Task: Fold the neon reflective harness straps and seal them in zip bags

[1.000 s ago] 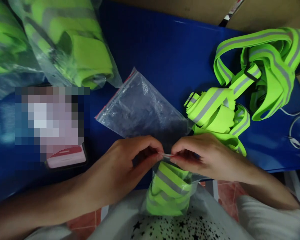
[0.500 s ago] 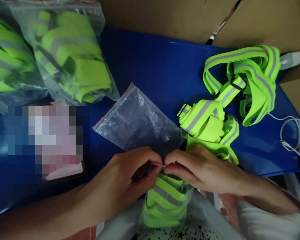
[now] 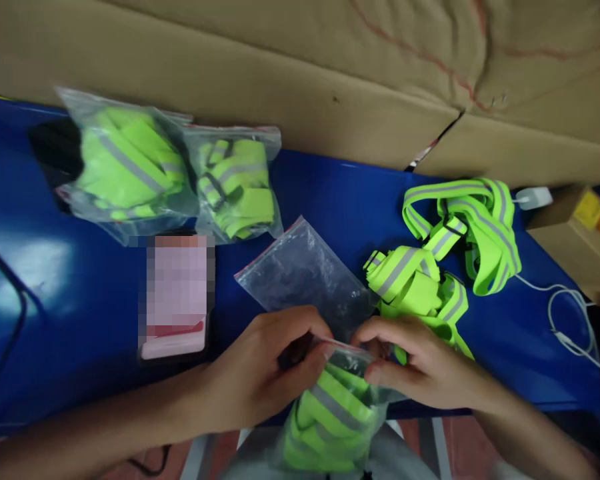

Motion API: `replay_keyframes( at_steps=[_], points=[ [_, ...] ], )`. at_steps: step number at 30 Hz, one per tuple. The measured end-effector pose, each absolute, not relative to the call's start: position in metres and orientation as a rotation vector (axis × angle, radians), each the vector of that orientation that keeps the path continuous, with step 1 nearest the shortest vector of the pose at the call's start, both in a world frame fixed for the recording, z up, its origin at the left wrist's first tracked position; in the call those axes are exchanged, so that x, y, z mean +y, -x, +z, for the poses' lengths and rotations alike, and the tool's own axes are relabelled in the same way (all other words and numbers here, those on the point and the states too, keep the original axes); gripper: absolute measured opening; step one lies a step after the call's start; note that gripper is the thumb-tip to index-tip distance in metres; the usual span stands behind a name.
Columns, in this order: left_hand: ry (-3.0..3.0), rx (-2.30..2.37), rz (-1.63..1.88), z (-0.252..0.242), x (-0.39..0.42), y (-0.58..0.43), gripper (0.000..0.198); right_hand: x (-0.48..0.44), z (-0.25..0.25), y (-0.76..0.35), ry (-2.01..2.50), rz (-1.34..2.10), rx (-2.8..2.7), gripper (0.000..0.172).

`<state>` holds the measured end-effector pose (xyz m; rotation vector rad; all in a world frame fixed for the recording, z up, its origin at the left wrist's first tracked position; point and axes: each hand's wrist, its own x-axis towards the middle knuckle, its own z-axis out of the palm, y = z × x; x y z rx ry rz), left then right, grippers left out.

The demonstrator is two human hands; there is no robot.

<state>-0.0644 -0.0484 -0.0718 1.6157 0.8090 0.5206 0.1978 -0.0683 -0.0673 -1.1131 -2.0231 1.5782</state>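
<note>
Bag [image 3: 333, 420], clear and red-lined along its mouth, hangs at the near edge of the table [image 3: 320, 187], above the lap [image 3: 405, 460], with a lime strap [image 3: 343, 407] bunched inside. Left hand [image 3: 277, 363] pinches one end of the mouth between thumb and forefinger; right hand [image 3: 417, 360] grasps the other end, thumb towards the wearer, its remaining fingers curled and partly hidden. Gripping at both ends probably keeps the mouth taut and level, while the strap's weight settles low

Flat bag [image 3: 305, 270], with nothing in it, lies just beyond the hands, likely for easy reach. Loose straps [image 3: 405, 273] sit beside it on the right, and a looser tangle [image 3: 497, 233] lies behind them; that side seems to serve as the supply. Two filled bags, one large [image 3: 130, 163] and one small [image 3: 237, 183], rest at the far left against the cardboard [image 3: 280, 87], perhaps to stay out of the way. Phone [image 3: 177, 343] lies nearer, its screen pixelated

No brand can be read. Box [image 3: 570, 233] at the right bears a yellow and orange label [image 3: 590, 210], too blurred to make out; the bags show only plain red lines, no lettering I can discern
</note>
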Motion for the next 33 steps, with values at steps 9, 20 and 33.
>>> replay_keyframes(
  at_steps=[9, 20, 33],
  points=[
    [-1.558, 0.939, 0.938, -0.074, -0.041, 0.068, 0.033, -0.025, -0.036, -0.208, 1.084, 1.218, -1.972, 0.013],
    [-2.144, 0.956, 0.882, -0.069, -0.039, 0.077, 0.038, 0.129, -0.044, -0.184, 1.436, 0.823, -1.971, 0.052],
    [-2.663, 0.78, 0.46, -0.117, -0.039, 0.086, 0.041, -0.021, -0.009, -0.261, 1.738, 0.367, -2.262, 0.03]
  ],
)
